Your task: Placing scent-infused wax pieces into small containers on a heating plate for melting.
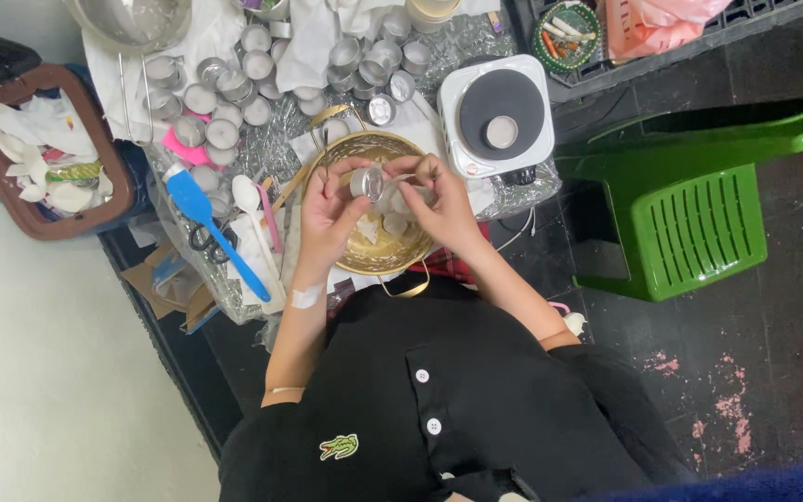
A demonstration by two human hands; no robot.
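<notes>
Both hands work over a gold bowl (378,256) near the front edge of the foil-covered table (457,42). The left hand (332,218) is curled around a small metal cup (366,181), fingers closed on its side, holding it just above the bowl. The right hand (443,209) pinches a bit of white wax (400,197) beside the cup's mouth, fingertips nearly closed. More white pieces lie in the bowl. Because the cup is small and tilted, it could slip and drop into the bowl. The hot plate (499,113) sits just beside the right hand, so a sleeve or elbow might brush it.
</notes>
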